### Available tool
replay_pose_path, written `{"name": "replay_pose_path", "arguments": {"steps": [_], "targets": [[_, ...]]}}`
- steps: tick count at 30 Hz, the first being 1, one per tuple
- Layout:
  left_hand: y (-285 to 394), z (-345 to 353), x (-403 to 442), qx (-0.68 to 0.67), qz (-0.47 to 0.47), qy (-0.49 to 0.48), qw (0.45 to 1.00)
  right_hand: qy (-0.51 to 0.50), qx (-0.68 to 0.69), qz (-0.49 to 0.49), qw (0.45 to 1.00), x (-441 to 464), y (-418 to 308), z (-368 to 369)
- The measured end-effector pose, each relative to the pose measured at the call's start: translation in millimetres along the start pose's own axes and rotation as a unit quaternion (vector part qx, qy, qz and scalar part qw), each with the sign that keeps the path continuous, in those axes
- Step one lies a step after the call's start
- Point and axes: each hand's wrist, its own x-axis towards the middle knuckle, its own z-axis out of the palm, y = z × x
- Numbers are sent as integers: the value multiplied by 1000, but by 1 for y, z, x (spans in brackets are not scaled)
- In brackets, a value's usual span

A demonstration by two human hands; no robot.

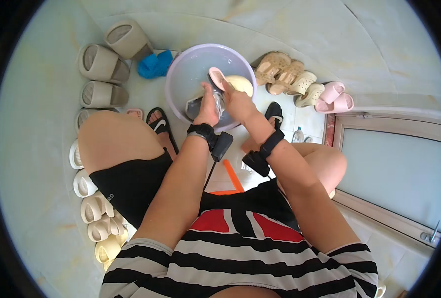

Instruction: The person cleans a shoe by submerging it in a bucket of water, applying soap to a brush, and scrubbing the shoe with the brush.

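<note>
A pale purple basin (171, 94) of water stands on the floor in front of me. My right hand (238, 103) is over it, closed around a small pink slipper (217, 77) with a dark edge. Beside it, my left hand (208, 107) has its fingers stretched out and appears to hold nothing. Something shiny and clear, perhaps water, shows between the two hands. A grey item (193, 108) lies in the basin partly behind my left hand, and a cream rounded item (241, 85) is behind my right hand.
Grey slippers (101, 94) and blue slippers (155, 64) stand left of the basin. More light slippers (92, 209) line the left wall. Brown clogs (273, 67), cream clogs (310, 94) and pink slippers (336, 103) are at the right, near a framed door (394, 159).
</note>
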Motion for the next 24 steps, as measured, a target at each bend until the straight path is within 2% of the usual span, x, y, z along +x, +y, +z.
{"name": "replay_pose_path", "arguments": {"steps": [1,3,5,7,9,11,13,15,17,21,23,24], "targets": [[4,0,-3,5,4,0,1000,-27,-23,19,999,7,-11,-3],[9,1,-4,-64,-16,32,997,-18,9,4,1000,-28,-31,-18],[16,12,-14,-89,-24,18,996,-79,30,24,996,-63,-35,-38],[10,8,-8,-104,-47,14,993,-82,5,30,996,-70,-28,-34],[-1,6,-7,-58,-28,50,997,-79,-18,33,996,-67,-13,-22],[-3,10,-9,-16,46,-17,999,-47,-42,21,998,-26,10,-6],[5,16,-8,-4,64,-32,997,-62,-54,44,996,-8,5,-11],[18,15,-9,-80,16,-26,996,-85,-60,74,992,-8,-2,-20],[26,16,-8,-90,16,-21,996,-145,-90,92,981,-38,-5,-41],[19,5,6,-108,-2,-14,994,-176,-137,125,967,-69,12,-35],[1,-4,19,-76,22,7,997,-90,-109,97,985,-48,23,-16],[-4,-7,27,-42,51,23,998,-88,-107,98,985,-34,22,-14]]}}
